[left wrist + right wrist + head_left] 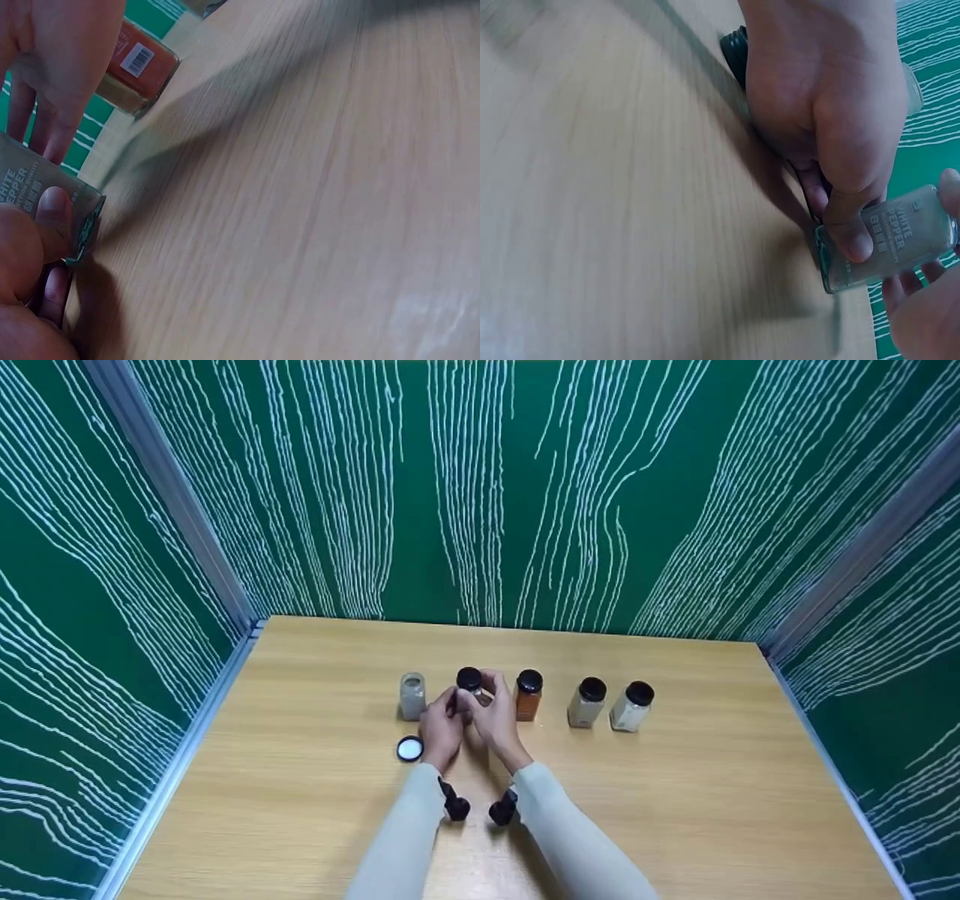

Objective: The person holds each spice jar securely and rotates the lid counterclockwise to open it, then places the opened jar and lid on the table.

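A white pepper jar (470,681) with a black cap sits in the middle of a row on the wooden table (675,810). Both hands hold it. My left hand (441,727) grips the jar's body from the left, its thumb (853,238) pressed on the label of the jar (900,240). My right hand (496,718) curls round the jar from the right, with fingers up by the cap. In the left wrist view the jar (37,199) shows under my left thumb (52,211), and the right hand (67,45) lies beyond it.
Left of the held jar stands an uncapped jar (412,695), with a loose black cap (409,748) lying white side up in front of it. To the right stand an orange spice jar (529,695) and two pale capped jars (586,702) (631,706). Green walls enclose the table.
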`<state>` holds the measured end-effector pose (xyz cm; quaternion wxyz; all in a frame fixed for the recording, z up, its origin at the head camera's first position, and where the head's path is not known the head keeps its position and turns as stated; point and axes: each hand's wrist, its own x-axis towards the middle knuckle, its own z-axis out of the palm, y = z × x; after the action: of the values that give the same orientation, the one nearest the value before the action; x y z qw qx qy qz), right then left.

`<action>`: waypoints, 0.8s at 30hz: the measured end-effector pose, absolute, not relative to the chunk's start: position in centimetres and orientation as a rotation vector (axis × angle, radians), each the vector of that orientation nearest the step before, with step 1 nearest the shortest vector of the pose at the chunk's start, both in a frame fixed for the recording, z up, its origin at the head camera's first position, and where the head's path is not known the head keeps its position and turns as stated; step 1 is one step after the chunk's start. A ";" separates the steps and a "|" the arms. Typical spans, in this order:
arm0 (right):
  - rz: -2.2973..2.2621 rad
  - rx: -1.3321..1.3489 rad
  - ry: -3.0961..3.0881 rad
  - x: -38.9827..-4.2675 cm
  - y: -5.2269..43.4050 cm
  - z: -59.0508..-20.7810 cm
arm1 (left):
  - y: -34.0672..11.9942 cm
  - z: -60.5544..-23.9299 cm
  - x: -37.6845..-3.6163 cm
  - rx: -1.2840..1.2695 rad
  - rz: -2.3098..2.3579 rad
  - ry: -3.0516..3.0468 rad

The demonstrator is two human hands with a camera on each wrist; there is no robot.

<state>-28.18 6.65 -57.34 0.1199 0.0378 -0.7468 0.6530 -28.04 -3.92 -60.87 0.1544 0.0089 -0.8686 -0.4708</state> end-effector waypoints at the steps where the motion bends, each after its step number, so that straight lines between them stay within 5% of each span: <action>1: 1.913 0.114 -2.190 -28.2 6.7 -57.3 | -3.9 -60.8 -28.1 0.025 -1.349 -2.486; 24: 1.962 0.235 -2.227 -27.9 7.5 -57.0 | -3.8 -60.6 -27.7 0.017 -1.327 -2.483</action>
<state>-27.92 7.48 -57.02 0.0821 0.0785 -0.7456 0.6567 -27.69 -3.81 -60.61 0.1622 0.0059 -0.8703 -0.4650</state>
